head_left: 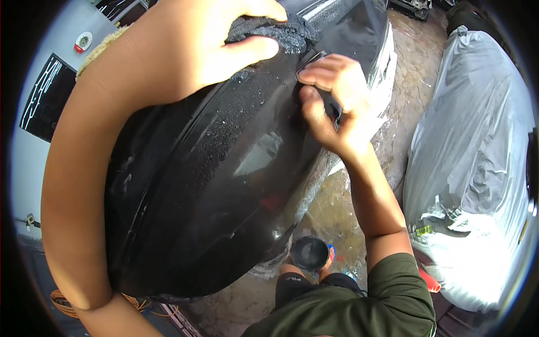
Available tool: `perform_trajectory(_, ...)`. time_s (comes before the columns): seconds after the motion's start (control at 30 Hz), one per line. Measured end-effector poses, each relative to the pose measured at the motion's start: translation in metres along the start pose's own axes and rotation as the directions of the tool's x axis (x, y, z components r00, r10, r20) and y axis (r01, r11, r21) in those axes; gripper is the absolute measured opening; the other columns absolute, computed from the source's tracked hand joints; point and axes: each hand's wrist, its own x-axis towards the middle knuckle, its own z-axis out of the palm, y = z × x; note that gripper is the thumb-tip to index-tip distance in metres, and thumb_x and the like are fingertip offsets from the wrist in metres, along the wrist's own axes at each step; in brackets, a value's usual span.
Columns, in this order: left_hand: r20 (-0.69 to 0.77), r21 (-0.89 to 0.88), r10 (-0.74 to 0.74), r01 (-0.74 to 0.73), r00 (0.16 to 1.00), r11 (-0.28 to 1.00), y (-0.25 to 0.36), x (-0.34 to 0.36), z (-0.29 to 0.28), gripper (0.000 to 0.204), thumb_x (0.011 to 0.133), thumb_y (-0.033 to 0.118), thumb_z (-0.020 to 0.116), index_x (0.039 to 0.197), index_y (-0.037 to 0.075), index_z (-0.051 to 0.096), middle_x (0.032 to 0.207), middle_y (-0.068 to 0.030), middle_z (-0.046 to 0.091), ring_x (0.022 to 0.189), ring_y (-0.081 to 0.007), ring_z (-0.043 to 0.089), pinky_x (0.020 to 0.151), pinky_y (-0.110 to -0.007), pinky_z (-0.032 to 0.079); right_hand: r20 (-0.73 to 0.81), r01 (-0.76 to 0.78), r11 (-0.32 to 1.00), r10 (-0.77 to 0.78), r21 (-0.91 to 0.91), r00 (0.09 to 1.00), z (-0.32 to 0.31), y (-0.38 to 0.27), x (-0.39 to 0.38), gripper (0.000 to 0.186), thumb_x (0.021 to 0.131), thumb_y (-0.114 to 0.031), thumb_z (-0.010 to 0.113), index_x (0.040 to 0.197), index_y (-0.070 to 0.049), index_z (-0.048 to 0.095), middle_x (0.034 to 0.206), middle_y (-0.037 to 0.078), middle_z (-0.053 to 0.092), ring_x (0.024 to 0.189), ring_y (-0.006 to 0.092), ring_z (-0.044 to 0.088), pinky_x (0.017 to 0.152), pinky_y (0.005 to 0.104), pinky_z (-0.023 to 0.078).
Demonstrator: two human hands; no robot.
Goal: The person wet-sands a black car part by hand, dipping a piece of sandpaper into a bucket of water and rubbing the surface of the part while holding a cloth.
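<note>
One crumpled dark cloth [292, 36] at far end of black panel [252, 191], gripped between thumb and fingers of left hand [199, 53]; right hand [343, 101] curled nearby, hold unclear; probably best to press evenly.

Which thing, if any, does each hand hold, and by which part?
The left hand grips a dark bunched cloth by its left end. Whether the right hand holds anything cannot be told.
</note>
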Motion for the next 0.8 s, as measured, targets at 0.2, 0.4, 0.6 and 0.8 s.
perform_trajectory(0.2, 0.051, 0.088, -0.095, 0.090, 0.994, 0.992, 0.011, -0.004, -0.005, 0.043, 0.100, 0.023, 0.080, 0.132, -0.006, 0.077, 0.115, -0.0237, 0.079, 0.100, -0.0384, 0.078, 0.090, -0.044, 0.063, -0.012, 0.069, 0.997, -0.069, 0.047, 0.998, 0.003, 0.000, 0.004, 0.032, 0.066, 0.003, 0.079, 0.097, -0.004, 0.077, 0.099, 0.011, 0.077, 0.096, 0.0332, 0.077, 0.095, 0.0473, 0.062)
perform_trajectory(0.4, 0.021, 0.020, -0.051, 0.051, 0.998, 0.999, 0.002, 0.005, -0.001, 0.041, 0.100, 0.022, 0.080, 0.131, -0.005, 0.078, 0.114, -0.0234, 0.079, 0.099, -0.0377, 0.079, 0.088, -0.044, 0.063, 0.067, 0.185, 0.979, -0.191, 0.091, 0.979, 0.000, -0.005, 0.006, 0.032, 0.069, 0.000, 0.083, 0.100, -0.006, 0.077, 0.098, 0.009, 0.077, 0.099, 0.0329, 0.076, 0.095, 0.0461, 0.061)
perform_trajectory(0.6, -0.044, -0.022, -0.001, 0.000, 0.999, 1.000, 0.005, -0.004, -0.002, 0.040, 0.099, 0.021, 0.081, 0.131, -0.004, 0.078, 0.111, -0.0234, 0.078, 0.097, -0.0382, 0.078, 0.087, -0.044, 0.063, 0.119, 0.170, 0.973, -0.189, 0.156, 0.975, -0.002, -0.015, 0.009, 0.026, 0.078, 0.002, 0.081, 0.102, -0.005, 0.079, 0.103, 0.012, 0.079, 0.100, 0.0325, 0.076, 0.096, 0.0452, 0.061)
perform_trajectory(0.8, 0.022, 0.031, -0.098, 0.098, 0.995, 0.995, 0.012, 0.000, -0.004, 0.042, 0.099, 0.022, 0.081, 0.132, -0.004, 0.077, 0.111, -0.0221, 0.078, 0.096, -0.0380, 0.078, 0.086, -0.044, 0.062, 0.080, 0.129, 0.985, -0.138, 0.110, 0.987, -0.001, -0.011, 0.010, 0.032, 0.070, -0.002, 0.084, 0.101, -0.006, 0.078, 0.099, 0.009, 0.077, 0.100, 0.0317, 0.076, 0.093, 0.0445, 0.062)
